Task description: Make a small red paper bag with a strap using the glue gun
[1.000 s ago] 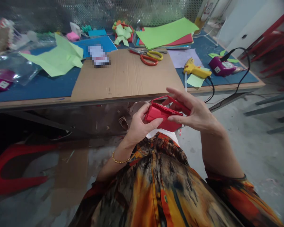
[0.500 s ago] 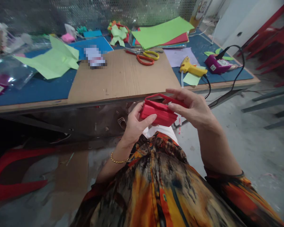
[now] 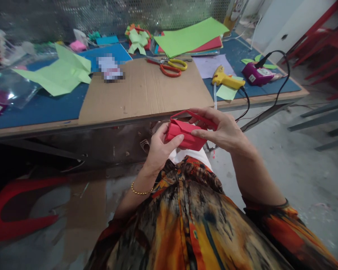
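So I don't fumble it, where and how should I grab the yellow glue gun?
I'd take the glue gun by its handle, from the right: it lies flat with the handle pointing right, its black cord leaving that end and the pale glue stick jutting nearward.

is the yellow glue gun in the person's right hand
No, the glue gun lies on the table, while the right hand is on the red folded piece.
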A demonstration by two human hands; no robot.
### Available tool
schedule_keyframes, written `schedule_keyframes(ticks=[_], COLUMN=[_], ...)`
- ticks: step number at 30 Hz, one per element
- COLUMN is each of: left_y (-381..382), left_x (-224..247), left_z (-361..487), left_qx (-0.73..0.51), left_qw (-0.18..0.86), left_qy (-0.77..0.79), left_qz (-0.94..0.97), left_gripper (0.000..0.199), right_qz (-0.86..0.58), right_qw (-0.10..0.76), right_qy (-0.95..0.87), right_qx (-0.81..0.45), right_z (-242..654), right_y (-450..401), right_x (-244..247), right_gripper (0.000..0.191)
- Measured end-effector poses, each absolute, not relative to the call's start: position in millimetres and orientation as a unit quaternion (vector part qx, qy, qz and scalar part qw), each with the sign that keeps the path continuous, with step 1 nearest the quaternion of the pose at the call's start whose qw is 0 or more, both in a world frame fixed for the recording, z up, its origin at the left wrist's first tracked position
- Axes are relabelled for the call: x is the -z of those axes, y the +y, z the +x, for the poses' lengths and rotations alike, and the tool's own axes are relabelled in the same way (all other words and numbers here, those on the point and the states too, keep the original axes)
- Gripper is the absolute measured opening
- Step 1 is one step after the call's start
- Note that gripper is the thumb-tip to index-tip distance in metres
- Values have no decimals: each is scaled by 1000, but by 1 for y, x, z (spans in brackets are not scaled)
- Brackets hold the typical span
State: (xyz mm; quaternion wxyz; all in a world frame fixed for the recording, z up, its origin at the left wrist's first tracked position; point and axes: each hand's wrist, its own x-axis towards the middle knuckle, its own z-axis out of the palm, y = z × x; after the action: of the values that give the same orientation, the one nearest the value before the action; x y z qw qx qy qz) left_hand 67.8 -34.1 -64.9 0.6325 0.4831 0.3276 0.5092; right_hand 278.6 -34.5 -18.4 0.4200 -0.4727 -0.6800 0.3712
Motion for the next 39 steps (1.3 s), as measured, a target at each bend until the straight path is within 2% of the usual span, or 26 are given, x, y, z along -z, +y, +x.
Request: schedule_keyframes(ticks=[4, 13, 20, 26, 32, 36, 39], left_y=[-35, -34, -35, -38, -41, -41, -40], left_x=[66, 70, 71, 65, 57, 58, 60], left_z=[67, 69, 71, 69, 65, 65, 66], left_qx=[-510, -518, -521, -510, -483, -481, -481], left_qw=[637, 634, 629, 612, 593, 582, 570], left_qy=[319, 305, 291, 307, 340, 344, 349], left_qz=[482, 487, 499, 520, 547, 558, 568], left_gripper=[48, 46, 42, 41, 54, 49, 45], right_qz=[-469, -474, -447, -436, -436, -436, -446], right_qw=[426, 430, 432, 411, 390, 377, 361], right_qy=[-681, -680, -645, -654, -676, -689, -698], right_qx=[-368, -358, -445, -462, -448, -439, -429], right_z=[278, 276, 276, 279, 280, 280, 280], right_y=[-33, -32, -32, -28, -26, -26, -26], right_x=[22, 19, 15, 13, 10, 7, 4], right_gripper=[71, 57, 59, 61, 57, 53, 43])
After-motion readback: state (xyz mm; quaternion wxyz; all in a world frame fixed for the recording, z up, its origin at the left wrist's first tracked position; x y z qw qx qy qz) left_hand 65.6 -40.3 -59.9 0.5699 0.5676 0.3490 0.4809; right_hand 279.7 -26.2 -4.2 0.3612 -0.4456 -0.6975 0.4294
